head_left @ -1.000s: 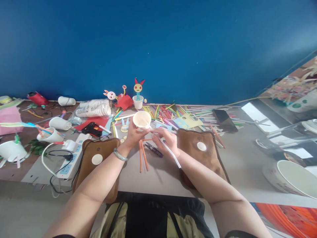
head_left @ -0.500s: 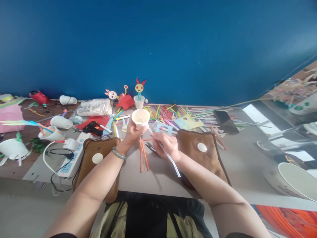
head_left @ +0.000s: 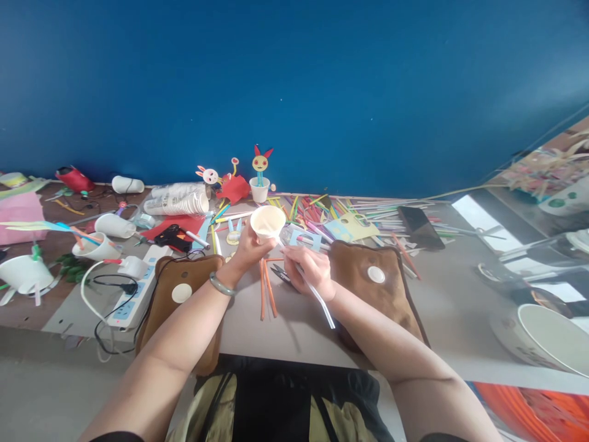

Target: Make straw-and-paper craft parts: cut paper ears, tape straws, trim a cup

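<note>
My left hand (head_left: 246, 250) is closed round a white paper cup (head_left: 267, 221), held above the table with its mouth tilted toward me. A green bangle sits on that wrist. My right hand (head_left: 307, 270) pinches a white straw (head_left: 321, 301) whose far tip touches the cup's side and whose near end trails back over my wrist. Under my hands lie orange straws (head_left: 265, 293) and small black scissors (head_left: 279, 274).
Two brown pads (head_left: 175, 301) (head_left: 375, 283) flank my hands. To the left are a black glue gun (head_left: 172, 237), a power strip (head_left: 129, 301), stacked cups (head_left: 177, 199) and loose cups. Coloured straws (head_left: 331, 212), a phone (head_left: 413, 225) and paper animal figures (head_left: 259, 178) lie behind. A bowl (head_left: 547, 337) stands right.
The cup has shifted slightly right and tilted a little. My right hand slid nearer along the straw, keeping its tip against the cup.
</note>
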The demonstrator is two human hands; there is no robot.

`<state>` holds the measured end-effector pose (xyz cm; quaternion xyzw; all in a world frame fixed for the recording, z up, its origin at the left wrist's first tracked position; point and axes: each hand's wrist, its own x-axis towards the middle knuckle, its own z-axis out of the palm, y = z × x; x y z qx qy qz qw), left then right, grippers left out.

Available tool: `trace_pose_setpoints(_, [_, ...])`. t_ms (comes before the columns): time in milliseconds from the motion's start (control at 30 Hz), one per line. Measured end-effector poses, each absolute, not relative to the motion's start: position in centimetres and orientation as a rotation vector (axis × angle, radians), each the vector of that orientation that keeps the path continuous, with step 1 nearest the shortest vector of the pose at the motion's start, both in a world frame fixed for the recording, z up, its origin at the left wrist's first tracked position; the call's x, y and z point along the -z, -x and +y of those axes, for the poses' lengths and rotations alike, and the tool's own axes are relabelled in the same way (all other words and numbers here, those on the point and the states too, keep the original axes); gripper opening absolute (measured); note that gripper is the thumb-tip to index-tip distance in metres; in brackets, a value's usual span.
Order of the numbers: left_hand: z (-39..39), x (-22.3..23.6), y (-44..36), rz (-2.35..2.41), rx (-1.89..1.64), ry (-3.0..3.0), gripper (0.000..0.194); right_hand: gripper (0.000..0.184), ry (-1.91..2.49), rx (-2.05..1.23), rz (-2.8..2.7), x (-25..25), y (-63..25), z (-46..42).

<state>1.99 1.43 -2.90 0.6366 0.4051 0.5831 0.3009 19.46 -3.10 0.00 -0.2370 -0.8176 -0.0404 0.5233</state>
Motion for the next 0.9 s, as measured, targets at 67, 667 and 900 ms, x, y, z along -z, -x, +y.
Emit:
trace_pose_setpoints(67, [1.18,2.79,-2.16,1.016,-1.521,-1.666,0.047,0.025,0.580,0.108,-1.948,0.02,-19.44,-3.00])
trace_pose_setpoints(667, [1.61,3.06,-1.64,1.027,-1.529,-1.739,0.056,0.023,0.599,0.130,-1.912,-0.29,-19.30,-2.93])
trace_pose_setpoints(900, [1.38,2.64,-1.98,0.985,-1.515,-1.726,0.057,0.024,0.599,0.124,-1.911,-0.16,-19.36,-2.87])
